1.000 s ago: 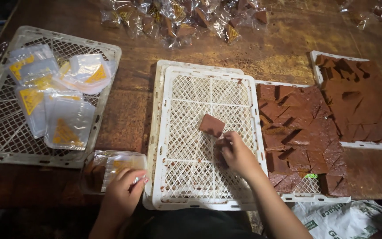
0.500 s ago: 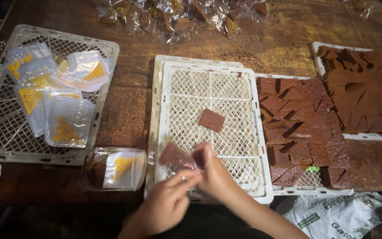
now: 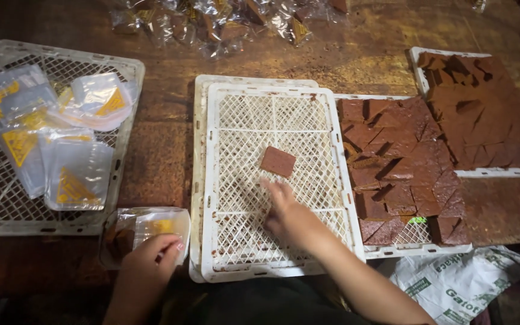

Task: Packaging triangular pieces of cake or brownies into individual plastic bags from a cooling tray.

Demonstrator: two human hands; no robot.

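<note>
My right hand [image 3: 285, 210] lies over the white mesh tray [image 3: 230, 180] in front of me, fingers stretched toward a single brown square slab [image 3: 277, 161] just beyond the fingertips; the hand holds nothing. My left hand [image 3: 150, 253] rests its fingers on a clear plastic packet with a yellow print [image 3: 142, 232] that has a brown slab inside, lying on the wooden table left of the tray.
A white tray [image 3: 413, 232] on the right holds several brown slabs [image 3: 398, 156]; another tray of slabs [image 3: 489, 108] lies beyond. A mesh crate [image 3: 121, 66] at left holds empty clear packets [image 3: 55, 150]. Wrapped packets [image 3: 224, 21] are piled at the back. A printed bag [image 3: 458, 283] lies lower right.
Both hands met over the tray with a slab and packet, then parted. The left hand set the filled packet down at left; the right hand reached back toward the single slab.
</note>
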